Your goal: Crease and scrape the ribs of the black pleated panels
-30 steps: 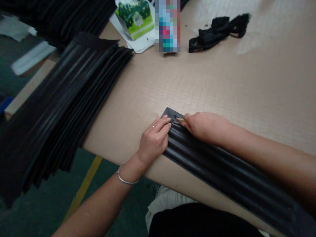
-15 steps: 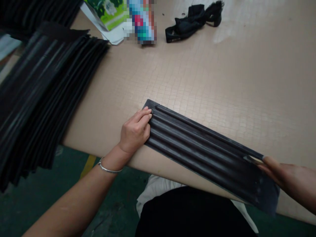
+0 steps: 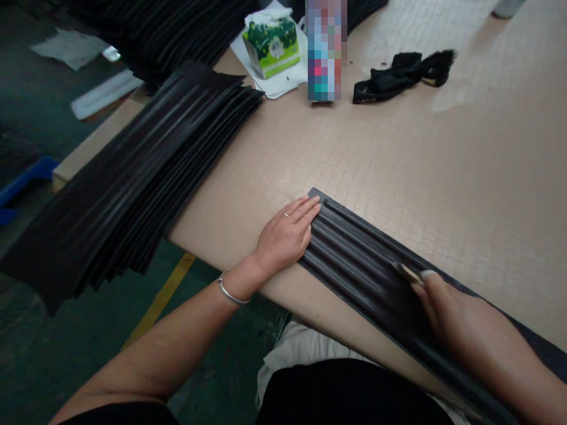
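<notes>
A long black ribbed panel (image 3: 359, 248) lies slantwise along the table's near edge, with raised ridges running down its length. My left hand (image 3: 287, 231) rests on its upper left end, fingers stretched out and lying flat. Farther down the panel, my right hand (image 3: 447, 301) is closed around a small flat tan tool (image 3: 410, 274), whose kind I cannot make out. The tool's tip is at the ridges, blurred by motion. My right hand and forearm hide part of the panel's lower right.
A fanned stack of black panels (image 3: 146, 159) overhangs the table (image 3: 283, 141) on the left, with more dark sheets behind. Farther back are a green tissue pack (image 3: 272, 47), a pixelated upright object (image 3: 326, 53) and a crumpled black cloth strip (image 3: 403, 75).
My right hand has slid the tool up along the panel toward my left hand. The left fingers, bent before, now lie flatter. The whole view has shifted.
</notes>
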### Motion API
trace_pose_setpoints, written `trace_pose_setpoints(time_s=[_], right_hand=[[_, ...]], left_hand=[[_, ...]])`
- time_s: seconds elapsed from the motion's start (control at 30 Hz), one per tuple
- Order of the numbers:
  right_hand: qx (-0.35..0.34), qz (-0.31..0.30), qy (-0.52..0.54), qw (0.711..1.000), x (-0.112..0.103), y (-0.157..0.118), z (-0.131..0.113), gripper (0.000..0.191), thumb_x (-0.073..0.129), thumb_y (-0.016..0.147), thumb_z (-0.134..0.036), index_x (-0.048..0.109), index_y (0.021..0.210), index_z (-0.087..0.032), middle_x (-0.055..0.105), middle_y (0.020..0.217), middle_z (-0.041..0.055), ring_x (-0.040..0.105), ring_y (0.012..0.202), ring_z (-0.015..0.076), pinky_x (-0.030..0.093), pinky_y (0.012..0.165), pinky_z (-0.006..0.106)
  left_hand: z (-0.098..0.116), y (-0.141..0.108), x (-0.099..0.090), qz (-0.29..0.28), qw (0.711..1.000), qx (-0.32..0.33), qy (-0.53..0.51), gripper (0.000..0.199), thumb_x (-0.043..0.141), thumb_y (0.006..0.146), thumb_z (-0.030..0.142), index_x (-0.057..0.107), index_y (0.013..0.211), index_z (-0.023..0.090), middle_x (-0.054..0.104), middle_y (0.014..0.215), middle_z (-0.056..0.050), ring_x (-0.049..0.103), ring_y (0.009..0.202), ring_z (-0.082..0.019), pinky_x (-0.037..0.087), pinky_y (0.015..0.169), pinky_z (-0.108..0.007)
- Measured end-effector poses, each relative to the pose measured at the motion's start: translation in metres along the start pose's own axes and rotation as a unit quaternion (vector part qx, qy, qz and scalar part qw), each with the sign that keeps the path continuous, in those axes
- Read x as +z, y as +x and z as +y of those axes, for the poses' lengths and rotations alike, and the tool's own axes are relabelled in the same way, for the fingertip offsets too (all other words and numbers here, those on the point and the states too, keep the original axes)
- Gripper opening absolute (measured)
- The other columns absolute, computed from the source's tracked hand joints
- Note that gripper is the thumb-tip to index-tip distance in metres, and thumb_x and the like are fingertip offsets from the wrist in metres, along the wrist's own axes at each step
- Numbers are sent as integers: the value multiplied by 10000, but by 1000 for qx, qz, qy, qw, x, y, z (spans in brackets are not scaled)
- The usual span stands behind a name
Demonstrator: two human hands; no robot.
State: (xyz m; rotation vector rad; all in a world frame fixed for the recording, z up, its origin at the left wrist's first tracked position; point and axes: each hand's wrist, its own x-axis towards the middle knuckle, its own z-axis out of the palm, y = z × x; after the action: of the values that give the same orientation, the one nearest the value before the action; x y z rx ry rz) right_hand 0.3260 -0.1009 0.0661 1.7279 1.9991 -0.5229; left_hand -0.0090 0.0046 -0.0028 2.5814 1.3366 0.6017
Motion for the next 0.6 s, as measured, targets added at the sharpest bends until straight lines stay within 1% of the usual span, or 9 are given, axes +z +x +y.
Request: trace_pose_setpoints(time_s=[0.03,0.07,0.13,0.2,0.27,0.33,0.43,0.53,0.6], right_hand=[[-21,-5,-9,1000,-17,18,-29,432,123,1057,-401,530,1042,-257,706,884,154,712,698,322,529,592,448],[-41,5,-11,999,-34,36,-57,415,139,1068,-385,524,1076,-232,713,955,152,722,735,311,531,605,429],[-57,21,-19,998,-63,67,-105,384,169,1082,-335,519,1131,-185,718,1017,162,739,804,302,541,630,389],[-56,33,-19,998,-81,89,-136,357,206,1089,-305,520,1167,-153,724,1002,173,748,850,295,555,664,360],[-55,42,-17,997,-89,98,-149,349,222,1091,-288,523,1180,-134,727,966,185,750,871,292,565,692,350],[-60,49,-26,997,-91,95,-148,357,211,1094,-274,524,1180,-124,726,939,187,748,863,286,568,700,351],[-66,38,-54,996,-88,74,-127,373,175,1094,-243,518,1195,-137,723,946,158,740,841,258,554,692,328],[-29,-1,-74,997,-76,40,-93,372,184,1065,-175,537,1180,-165,712,950,139,731,771,252,518,617,313],[10,-35,-86,996,-60,13,-62,345,231,1030,-128,558,1131,-171,705,930,139,726,712,276,477,546,327]], left_hand=[[1,-1,0,-2,1000,-3,3,490,441,999,137,518,1483,131,508,1575,-130,418,1510,-276,421,1241,-522],[1,-1,0,-3,1000,-5,5,497,440,1000,142,509,1492,125,495,1584,-136,409,1515,-278,414,1245,-518],[3,-2,0,-5,1000,-7,6,506,435,1006,156,489,1508,119,469,1602,-144,388,1528,-276,400,1251,-508],[3,-3,-1,-12,1000,-13,5,515,429,1019,182,461,1529,123,437,1623,-143,364,1541,-270,384,1255,-504],[3,-4,-2,-23,999,-24,5,532,424,1030,218,424,1555,129,397,1647,-136,342,1552,-268,361,1262,-505],[4,-4,-4,-34,999,-34,6,549,420,1037,245,395,1575,139,362,1666,-126,327,1558,-270,327,1274,-513],[4,-4,-5,-42,998,-41,1,564,412,1040,259,371,1595,162,336,1680,-108,316,1563,-277,277,1286,-532],[4,-3,-5,-44,998,-42,-7,579,400,1039,271,355,1608,175,333,1681,-104,316,1562,-289,256,1286,-548],[3,-3,-5,-48,998,-41,-6,588,386,1040,285,341,1616,176,334,1680,-106,317,1561,-296,251,1284,-555]])
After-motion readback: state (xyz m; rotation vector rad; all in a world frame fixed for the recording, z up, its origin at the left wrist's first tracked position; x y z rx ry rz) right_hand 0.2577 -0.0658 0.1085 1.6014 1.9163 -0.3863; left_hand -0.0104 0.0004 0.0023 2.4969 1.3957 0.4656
